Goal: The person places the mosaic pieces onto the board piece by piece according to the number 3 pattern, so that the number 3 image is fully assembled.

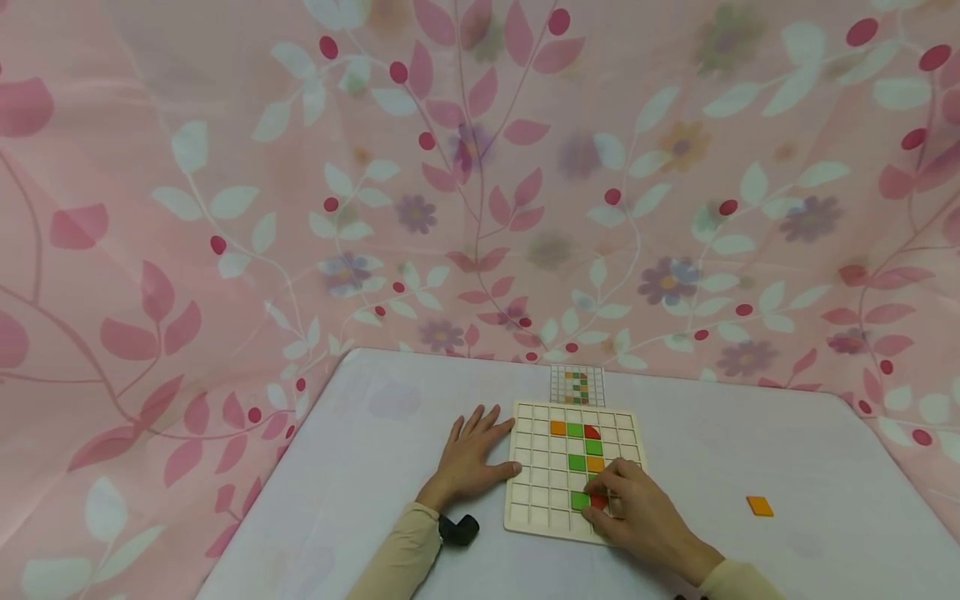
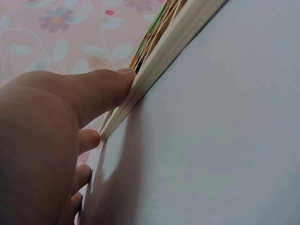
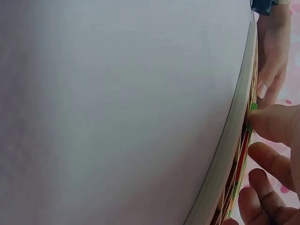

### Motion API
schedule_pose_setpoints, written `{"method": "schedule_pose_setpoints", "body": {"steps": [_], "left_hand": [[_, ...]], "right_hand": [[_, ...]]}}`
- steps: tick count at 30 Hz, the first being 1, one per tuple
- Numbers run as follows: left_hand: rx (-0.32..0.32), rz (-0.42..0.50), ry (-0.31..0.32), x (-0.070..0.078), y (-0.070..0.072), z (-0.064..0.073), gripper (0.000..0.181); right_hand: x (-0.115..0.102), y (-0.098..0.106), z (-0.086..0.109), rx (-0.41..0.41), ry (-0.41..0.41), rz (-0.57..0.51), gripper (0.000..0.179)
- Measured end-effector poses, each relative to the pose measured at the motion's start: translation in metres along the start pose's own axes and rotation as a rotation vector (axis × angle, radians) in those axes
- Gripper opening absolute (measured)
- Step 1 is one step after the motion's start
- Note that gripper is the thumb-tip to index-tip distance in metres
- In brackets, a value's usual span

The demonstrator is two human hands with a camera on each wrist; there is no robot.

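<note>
A square wooden grid board (image 1: 540, 493) lies on the table, holding several orange, green and red tiles. My left hand (image 1: 468, 462) lies beside its left side, fingers spread, with thumb and forefinger touching the edge. That thumb (image 2: 108, 89) presses on the board's rim in the left wrist view. Over the lower right of the grid, my right hand (image 1: 643, 515) pinches a green tile (image 1: 579, 500) between thumb and forefinger, at a cell. A red tile (image 1: 597, 502) sits just right of it, partly hidden by the fingers. In the right wrist view the thumb touches the green tile (image 3: 253, 112).
Behind the board lies a small card (image 1: 577, 385) printed with a coloured grid pattern. One loose orange tile (image 1: 760, 506) is on the white tablecloth (image 1: 825, 450) to the right. A black device (image 1: 459, 530) is strapped to the left wrist. Flowered pink fabric (image 1: 480, 208) stands behind the table.
</note>
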State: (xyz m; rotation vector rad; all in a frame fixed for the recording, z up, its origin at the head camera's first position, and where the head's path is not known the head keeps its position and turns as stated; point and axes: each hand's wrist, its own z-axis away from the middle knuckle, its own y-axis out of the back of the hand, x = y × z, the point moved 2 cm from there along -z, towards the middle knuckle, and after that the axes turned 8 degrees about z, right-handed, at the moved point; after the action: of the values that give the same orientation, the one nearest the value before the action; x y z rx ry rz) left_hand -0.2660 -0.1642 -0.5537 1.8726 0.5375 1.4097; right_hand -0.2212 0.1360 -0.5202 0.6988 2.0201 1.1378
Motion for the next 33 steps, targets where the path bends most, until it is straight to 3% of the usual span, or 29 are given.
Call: {"method": "schedule_pose_setpoints", "body": {"steps": [17,27,33], "left_hand": [[0.004,-0.017,-0.008,0.000,-0.001,0.001,0.077],[-0.005,-0.009,0.011,0.001,-0.001,0.001,0.077],[-0.003,-0.006,0.017,0.001,-0.001,-0.001,0.076]], "right_hand": [[0.000,-0.001,-0.010,-0.074,-0.066,-0.008,0.016],[0.004,-0.001,-0.009,-0.109,-0.065,-0.032,0.020],[0.009,0.003,-0.002,-0.037,-0.046,-0.045,0.022]]}}
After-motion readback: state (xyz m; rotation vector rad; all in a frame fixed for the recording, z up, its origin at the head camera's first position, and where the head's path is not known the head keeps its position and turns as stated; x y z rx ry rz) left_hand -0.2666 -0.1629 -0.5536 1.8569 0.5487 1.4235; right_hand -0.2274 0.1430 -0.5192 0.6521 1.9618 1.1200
